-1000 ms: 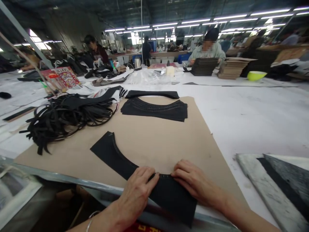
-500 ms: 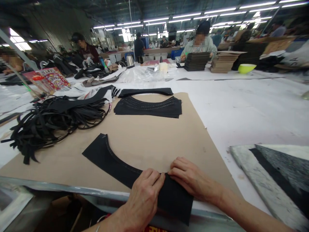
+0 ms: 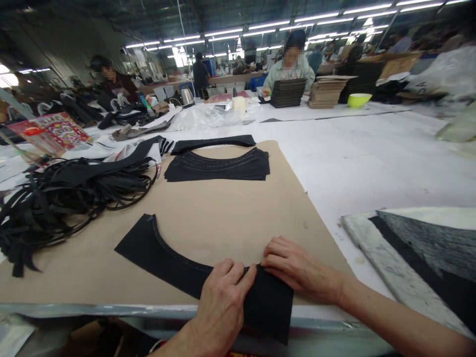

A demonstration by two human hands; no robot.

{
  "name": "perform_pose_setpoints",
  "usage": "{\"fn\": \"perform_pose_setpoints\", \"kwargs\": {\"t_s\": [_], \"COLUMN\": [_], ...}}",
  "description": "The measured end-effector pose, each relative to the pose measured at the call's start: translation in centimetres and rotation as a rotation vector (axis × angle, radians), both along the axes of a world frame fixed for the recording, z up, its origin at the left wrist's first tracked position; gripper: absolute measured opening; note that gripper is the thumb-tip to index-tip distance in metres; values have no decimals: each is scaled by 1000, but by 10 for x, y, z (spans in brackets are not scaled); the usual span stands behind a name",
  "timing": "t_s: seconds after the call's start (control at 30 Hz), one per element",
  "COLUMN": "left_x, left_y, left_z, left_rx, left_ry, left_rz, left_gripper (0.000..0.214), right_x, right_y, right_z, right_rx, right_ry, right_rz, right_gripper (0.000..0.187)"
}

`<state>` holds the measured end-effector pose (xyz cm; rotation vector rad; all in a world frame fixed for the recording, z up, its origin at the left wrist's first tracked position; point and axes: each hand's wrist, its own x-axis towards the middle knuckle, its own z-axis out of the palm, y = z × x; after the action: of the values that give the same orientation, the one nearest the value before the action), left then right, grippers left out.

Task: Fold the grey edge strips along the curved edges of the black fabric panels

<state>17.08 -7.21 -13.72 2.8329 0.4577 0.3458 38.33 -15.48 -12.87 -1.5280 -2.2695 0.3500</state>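
Note:
A curved piece of black fabric with a stitched inner edge lies on the brown cardboard sheet at the table's near edge; its right end hangs over the edge. My left hand lies flat on that end, fingers extended. My right hand presses its fingertips on the fabric's top edge just beside my left. A stack of similar curved black pieces sits at the far end of the cardboard.
A tangle of black strips lies on the left. White and grey fabric with black pieces sits at the right. People work at the far side beside stacked cardboard and a green bowl.
The view has shifted so everything sits further left. Both hands stay on the fabric's right end; my left hand slid slightly right, closer to my right.

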Motion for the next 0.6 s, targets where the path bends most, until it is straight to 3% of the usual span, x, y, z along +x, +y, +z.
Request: {"fn": "perform_pose_setpoints", "kwargs": {"t_s": [0.27,0.47,0.6], "left_x": [0,4,8], "left_y": [-2,-1,-2], "left_z": [-4,-6,-6], "left_rx": [126,30,50], "left_ry": [-86,-76,-29], "left_rz": [-11,-102,-101], "left_gripper": [48,46,51], "right_x": [10,14,15], "right_y": [-7,-12,-13], "right_z": [4,2,3], "right_rx": [8,15,16], "right_ry": [-57,-88,-94], "right_rz": [7,6,4], "right_gripper": [23,22,24]}}
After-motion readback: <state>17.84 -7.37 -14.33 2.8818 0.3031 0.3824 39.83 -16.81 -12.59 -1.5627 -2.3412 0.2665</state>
